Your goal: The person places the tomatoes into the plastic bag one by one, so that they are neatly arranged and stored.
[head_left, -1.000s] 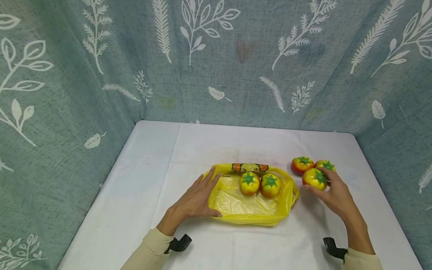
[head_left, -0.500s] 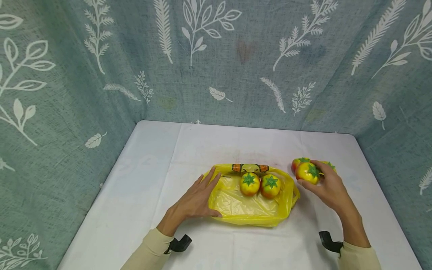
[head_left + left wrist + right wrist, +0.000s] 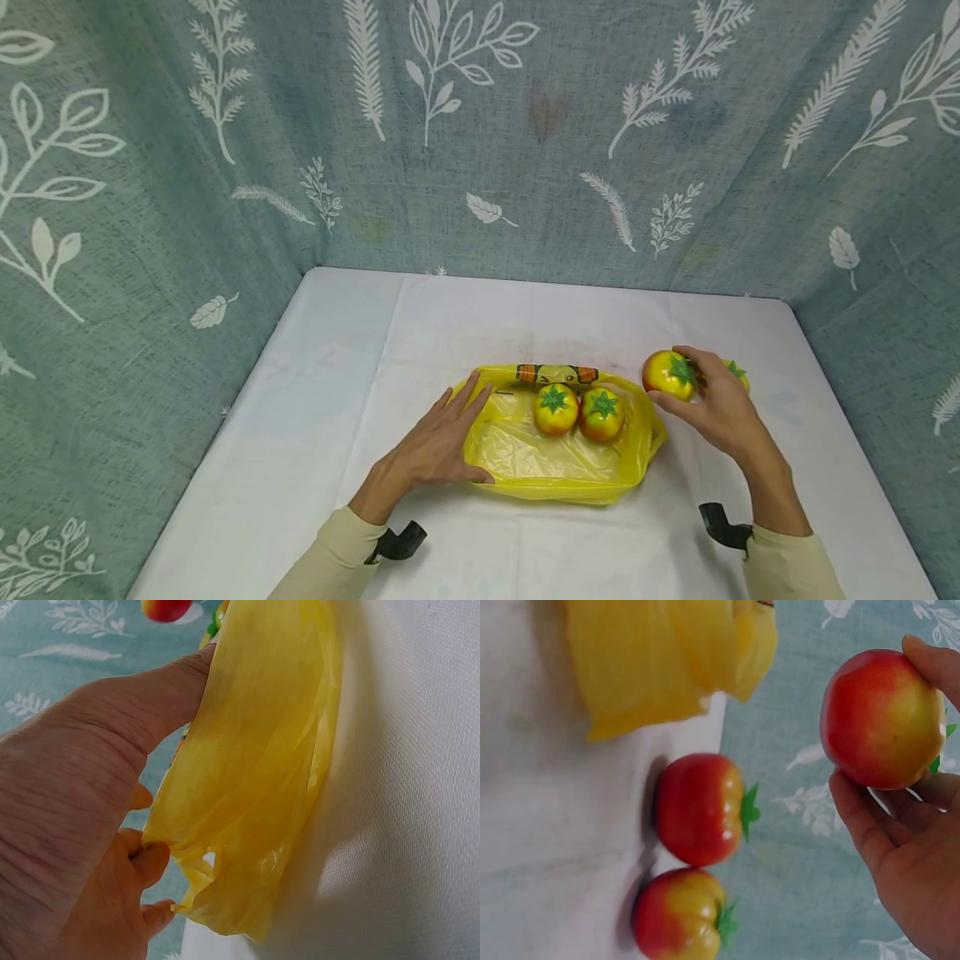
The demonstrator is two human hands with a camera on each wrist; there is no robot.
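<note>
In the head view, my left hand rests with spread fingers on the left rim of a yellow plastic bag. The left wrist view shows its thumb reaching inside the bag wall. My right hand pinches a red and yellow toy tomato between thumb and fingers, just right of the bag and raised above the table. Inside the bag, two toy tomatoes sit side by side. Two more stand on the table, a red one and a yellower one; my right hand and its tomato mostly hide them from the head camera.
A white cloth covers the table. Grey-green curtains with white leaf prints close off the back and both sides. Black mounts are strapped to both wrists.
My right hand has moved left and slightly away from me with the toy tomato, nearer the bag's right side. The left hand and the bag have stayed put.
</note>
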